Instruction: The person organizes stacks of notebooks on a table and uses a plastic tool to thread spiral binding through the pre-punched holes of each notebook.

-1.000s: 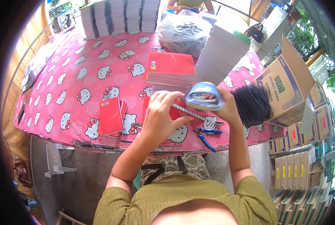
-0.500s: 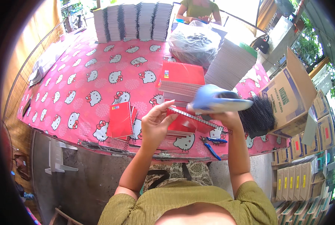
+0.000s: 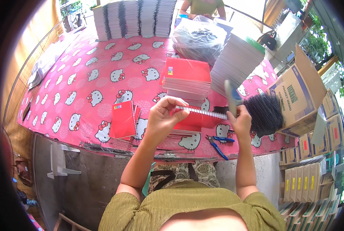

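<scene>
Between the thumb and fingers of my left hand (image 3: 165,115) is one end of a red spiral notebook (image 3: 202,120), its bound edge turned up. A coil runs along that edge toward my right hand (image 3: 240,121). My right hand is closed round a flat blue-and-white object (image 3: 231,96) with a rounded end, held upright at the coil's right end; its exact kind is unclear. Below the held notebook lie more red notebooks, partly hidden. Just in front of my right hand are blue-handled cutting pliers (image 3: 219,146), lying on the pink patterned tablecloth (image 3: 106,82).
Red notebooks are stacked (image 3: 188,75) ahead, with a few more (image 3: 122,120) at left. Black coils (image 3: 262,113) spill beside a cardboard box (image 3: 295,96). Tall notebook stacks (image 3: 135,19), a plastic bag (image 3: 199,38) and another person (image 3: 203,8) are at the far side.
The blue-and-white object has swung from lying flat over the notebook to standing upright at the right. The notebook's bound edge is now more level; my left hand keeps its hold.
</scene>
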### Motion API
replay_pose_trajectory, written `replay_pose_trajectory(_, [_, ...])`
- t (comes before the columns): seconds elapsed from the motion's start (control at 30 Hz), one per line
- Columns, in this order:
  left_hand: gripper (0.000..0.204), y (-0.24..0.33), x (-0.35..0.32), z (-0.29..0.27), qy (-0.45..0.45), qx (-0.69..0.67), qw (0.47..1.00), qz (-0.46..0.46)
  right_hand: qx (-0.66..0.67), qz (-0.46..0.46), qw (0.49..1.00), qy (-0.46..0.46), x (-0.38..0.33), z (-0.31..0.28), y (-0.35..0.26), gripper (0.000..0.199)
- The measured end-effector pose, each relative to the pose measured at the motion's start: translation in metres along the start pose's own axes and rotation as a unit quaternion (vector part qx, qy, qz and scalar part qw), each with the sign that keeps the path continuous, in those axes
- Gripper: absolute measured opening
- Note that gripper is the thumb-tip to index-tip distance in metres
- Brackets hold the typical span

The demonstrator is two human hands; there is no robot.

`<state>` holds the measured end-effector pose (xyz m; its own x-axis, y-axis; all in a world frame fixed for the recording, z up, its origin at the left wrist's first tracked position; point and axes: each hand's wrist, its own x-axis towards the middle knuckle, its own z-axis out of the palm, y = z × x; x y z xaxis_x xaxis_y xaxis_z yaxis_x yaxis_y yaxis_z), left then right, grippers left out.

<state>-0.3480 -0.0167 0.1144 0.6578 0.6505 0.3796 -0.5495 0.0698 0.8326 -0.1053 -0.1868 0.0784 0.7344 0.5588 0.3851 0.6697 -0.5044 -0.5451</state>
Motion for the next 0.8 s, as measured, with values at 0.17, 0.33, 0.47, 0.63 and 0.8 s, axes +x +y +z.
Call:
replay_pose_trajectory(0.17, [0.019,0.023,-0.013,0.010,0.063,0.268,0.923,0.270,-0.101,-0.012,0.985,-0.140,-0.015,0.013,-0.001,0.042])
replay_pose_trajectory(0.33, [0.027,-0.002,-0.052,0.003,-0.059,0.501,0.837,0.213,-0.021,-0.102,0.986,-0.132,-0.051,-0.015,-0.013,0.059])
replay_pose_trajectory(0.47, [0.032,-0.019,-0.058,0.000,-0.031,0.494,0.826,0.270,-0.098,-0.171,0.958,-0.210,-0.100,-0.012,-0.006,0.066])
replay_pose_trajectory(0.63, [0.030,-0.017,-0.055,0.008,0.009,0.467,0.853,0.232,-0.111,-0.138,0.960,-0.216,-0.104,-0.021,-0.013,0.044])
replay_pose_trajectory(0.8, [0.032,-0.022,-0.054,0.015,0.058,0.434,0.865,0.244,0.158,-0.155,0.952,-0.210,-0.105,-0.044,-0.069,0.035])
